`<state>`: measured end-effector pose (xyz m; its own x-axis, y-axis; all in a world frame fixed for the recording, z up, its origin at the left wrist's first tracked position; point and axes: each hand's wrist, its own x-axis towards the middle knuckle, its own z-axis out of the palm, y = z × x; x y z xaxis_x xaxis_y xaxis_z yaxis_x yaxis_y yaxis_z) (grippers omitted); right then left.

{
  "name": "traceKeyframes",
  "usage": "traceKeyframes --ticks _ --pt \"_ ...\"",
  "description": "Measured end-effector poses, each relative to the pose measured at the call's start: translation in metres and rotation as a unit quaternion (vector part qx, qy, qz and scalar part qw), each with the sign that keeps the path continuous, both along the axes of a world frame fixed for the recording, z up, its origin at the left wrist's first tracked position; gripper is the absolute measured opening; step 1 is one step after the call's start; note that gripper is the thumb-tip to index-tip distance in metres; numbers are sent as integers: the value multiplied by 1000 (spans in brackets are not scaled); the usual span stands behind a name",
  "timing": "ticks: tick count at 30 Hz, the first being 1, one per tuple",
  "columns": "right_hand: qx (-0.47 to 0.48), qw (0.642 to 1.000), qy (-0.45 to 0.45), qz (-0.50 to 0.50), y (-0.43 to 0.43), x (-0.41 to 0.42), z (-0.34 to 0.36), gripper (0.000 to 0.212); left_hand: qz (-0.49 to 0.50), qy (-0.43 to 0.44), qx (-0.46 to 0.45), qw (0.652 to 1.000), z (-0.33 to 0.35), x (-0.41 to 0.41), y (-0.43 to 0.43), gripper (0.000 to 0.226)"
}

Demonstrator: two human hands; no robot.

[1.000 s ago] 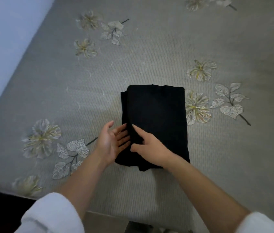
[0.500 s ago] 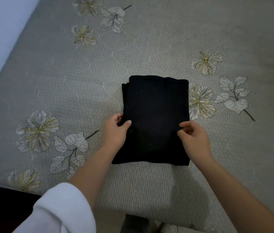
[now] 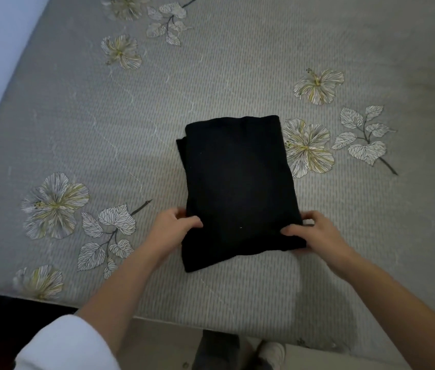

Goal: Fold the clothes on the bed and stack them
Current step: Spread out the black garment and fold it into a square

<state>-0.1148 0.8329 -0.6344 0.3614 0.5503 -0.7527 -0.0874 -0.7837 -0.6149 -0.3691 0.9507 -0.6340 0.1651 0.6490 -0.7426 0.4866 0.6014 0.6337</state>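
From the head camera we see a folded black knit garment [image 3: 239, 188], a thick rectangle, lying flat on the grey ribbed bedspread printed with pale flowers [image 3: 157, 108], just left of one printed flower [image 3: 307, 148]. Our left hand [image 3: 173, 228] pinches the garment's near left edge, thumb on top. Our right hand [image 3: 315, 233] grips its near right corner, fingers curled round it. A white sleeve [image 3: 64, 345] covers our left forearm.
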Motion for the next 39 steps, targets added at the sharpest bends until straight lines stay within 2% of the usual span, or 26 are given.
traceKeyframes --ticks 2,5,7,8,10,11,12,13,14,15,17,18,20,22,24,27,28,31,33,36,38,39 --pt "16 999 -16 -36 7 21 4 43 -70 -45 -96 992 8 3 -15 26" --pt "67 985 -43 -154 17 48 7 45 -237 -79 -221 943 21 19 -42 38" --pt "80 968 -88 -220 21 57 8 50 -308 -67 -224 922 24 36 -52 39" --pt "73 964 -129 -222 21 57 8 54 -305 -59 -192 931 26 45 -53 36" --pt "71 956 -234 -163 17 49 8 63 -216 -59 -73 972 26 62 -46 27" --pt "88 947 -288 -112 14 40 9 66 -157 -57 19 986 25 68 -41 23" --pt "112 933 -337 -59 11 28 11 67 -120 -36 144 982 24 72 -33 18" --pt "134 916 -377 -7 8 15 10 66 -123 10 275 953 22 74 -24 16" --pt "146 902 -404 42 6 2 7 66 -158 64 377 911 19 76 -15 26" --pt "142 895 -415 84 4 -11 3 66 -207 109 437 869 12 76 -7 40" --pt "98 894 -410 152 -1 -32 -10 68 -314 198 441 817 -8 71 7 61" --pt "62 891 -410 183 -6 -38 -17 69 -352 241 398 812 -17 65 12 66" --pt "5 872 -427 240 -14 -42 -31 70 -387 292 289 826 -35 49 18 71" --pt "3 864 -431 258 -18 -41 -35 68 -391 295 262 832 -44 39 18 71" --pt "44 890 -410 197 -18 -38 -29 64 -352 263 294 849 -45 37 19 68" --pt "84 923 -374 8 -19 -27 -19 58 -223 243 350 877 -38 41 33 64" --pt "77 936 -341 -46 -21 -23 -17 59 -179 248 343 888 -37 41 41 65" --pt "17 969 -167 -179 -23 -13 -11 53 -66 231 267 933 -33 43 68 72" --pt "-14 970 -72 -231 -22 -11 -10 39 -58 222 238 944 -29 45 77 75" --pt "-31 951 60 -301 -16 -10 -7 30 -104 229 181 951 -24 46 82 84" --pt "-38 936 112 -332 -12 -10 0 23 -75 185 98 975 -15 47 87 84" --pt "-40 931 120 -342 -11 -9 5 21 -56 164 56 983 -9 48 90 76"
